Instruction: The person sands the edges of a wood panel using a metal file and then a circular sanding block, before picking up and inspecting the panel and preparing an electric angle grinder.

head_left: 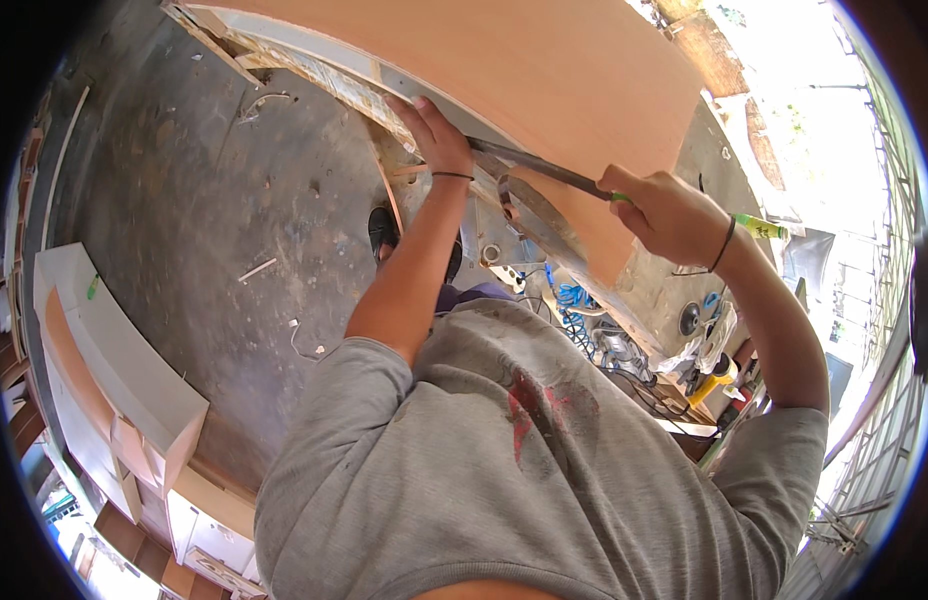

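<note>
My right hand (pixel 676 218) is closed around the green-ended handle of a long, dark, narrow tool that looks like a flat file (pixel 544 166). Its blade runs leftward along the edge of a large light-brown wooden panel (pixel 554 75). Over at the panel's framed edge, my left hand (pixel 439 140) lies with its fingers stretched out. The tool's far end reaches the heel of that hand, and whether it passes under the palm is hidden. A curved strip (pixel 508 197) hangs just below the blade.
White cabinet-like pieces (pixel 124 350) stand at the left on the stained concrete floor (pixel 244 200). Right of my body are a blue coiled hose (pixel 574 297), cables, a yellow-handled tool (pixel 717 378) and a black disc (pixel 690 318). A metal grille (pixel 889 400) borders the right side.
</note>
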Demonstrator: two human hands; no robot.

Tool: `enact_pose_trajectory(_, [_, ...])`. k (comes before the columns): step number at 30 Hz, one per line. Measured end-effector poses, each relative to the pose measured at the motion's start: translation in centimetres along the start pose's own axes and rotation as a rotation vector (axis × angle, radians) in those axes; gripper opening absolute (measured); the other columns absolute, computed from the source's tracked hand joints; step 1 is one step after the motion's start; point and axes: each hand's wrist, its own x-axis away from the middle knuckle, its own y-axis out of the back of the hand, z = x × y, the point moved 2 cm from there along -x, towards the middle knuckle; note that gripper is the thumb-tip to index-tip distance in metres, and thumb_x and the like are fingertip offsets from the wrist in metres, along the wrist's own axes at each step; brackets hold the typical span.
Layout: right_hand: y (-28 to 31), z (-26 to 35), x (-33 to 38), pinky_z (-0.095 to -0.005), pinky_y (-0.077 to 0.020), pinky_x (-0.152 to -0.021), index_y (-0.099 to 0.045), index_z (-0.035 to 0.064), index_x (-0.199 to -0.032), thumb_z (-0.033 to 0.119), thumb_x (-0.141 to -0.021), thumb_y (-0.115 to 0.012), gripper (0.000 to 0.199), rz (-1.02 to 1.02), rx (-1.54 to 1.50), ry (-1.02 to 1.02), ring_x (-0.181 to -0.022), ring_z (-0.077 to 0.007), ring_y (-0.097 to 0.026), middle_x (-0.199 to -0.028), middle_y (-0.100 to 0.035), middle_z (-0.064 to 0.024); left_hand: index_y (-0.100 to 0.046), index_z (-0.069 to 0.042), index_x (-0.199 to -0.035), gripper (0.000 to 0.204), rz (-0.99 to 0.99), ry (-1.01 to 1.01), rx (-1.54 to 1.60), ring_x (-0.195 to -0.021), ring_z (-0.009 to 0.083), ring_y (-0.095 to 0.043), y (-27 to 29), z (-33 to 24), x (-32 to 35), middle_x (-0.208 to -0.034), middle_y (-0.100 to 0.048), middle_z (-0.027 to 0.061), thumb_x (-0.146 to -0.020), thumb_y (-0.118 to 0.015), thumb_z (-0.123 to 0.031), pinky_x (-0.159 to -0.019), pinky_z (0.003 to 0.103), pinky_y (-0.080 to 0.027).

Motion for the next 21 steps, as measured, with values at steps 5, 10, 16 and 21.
enact_pose_trajectory(5, [3.9, 1.8, 2.1, -0.0476, -0.0464, -0.065, -0.051, 0.0061, -0.11, 0.012, -0.093, -0.05, 0.018, 0.011, -0.029, 0.005, -0.07, -0.0354, -0.064, -0.069, -0.062, -0.0186, 0.007, 0.007, -0.147, 0.086, 0.01, 0.053, 0.334, -0.146, 0.0338, 0.0, -0.3, -2.7, -0.2, -0.156, 0.004, 0.0258, -0.099, -0.021, -0.058, -0.118, 0.038, -0.007])
enact_pose_trajectory(10, [-1.3, -0.4, 2.5, -0.0489, -0.0477, -0.069, -0.049, 0.0066, -0.112, 0.012, -0.092, -0.052, 0.021, 0.077, -0.014, -0.076, -0.075, -0.0381, -0.064, -0.072, -0.062, -0.0195, 0.009, 0.004, -0.148, 0.09, 0.076, 0.137, 0.132, -0.146, 0.0326, 0.005, -1.0, 2.1, 2.2, -0.157, 0.007, 0.0216, -0.096, -0.019, -0.064, -0.118, 0.038, -0.003])
enact_pose_trajectory(16, [2.5, 0.2, 4.6, -0.0504, -0.0472, -0.069, -0.049, 0.0068, -0.114, 0.012, -0.091, -0.053, 0.024, 0.077, -0.048, -0.086, -0.075, -0.0398, -0.063, -0.075, -0.063, -0.0196, 0.011, 0.004, -0.148, 0.089, 0.179, 0.058, 0.354, -0.146, 0.0303, 0.005, -0.9, -2.2, 2.4, -0.157, 0.011, 0.0203, -0.097, -0.018, -0.063, -0.118, 0.039, -0.002])
enact_pose_trajectory(21, [-2.6, -2.9, 5.1, -0.05, -0.0471, -0.071, -0.05, 0.0066, -0.117, 0.008, -0.091, -0.052, 0.027, 0.043, -0.093, -0.06, -0.077, -0.0394, -0.064, -0.078, -0.064, -0.0217, 0.012, 0.003, -0.148, 0.093, 0.168, 0.084, 0.204, -0.146, 0.03, 0.005, -1.4, -1.4, 4.3, -0.157, 0.013, 0.0195, -0.095, -0.021, -0.066, -0.118, 0.039, -0.003])
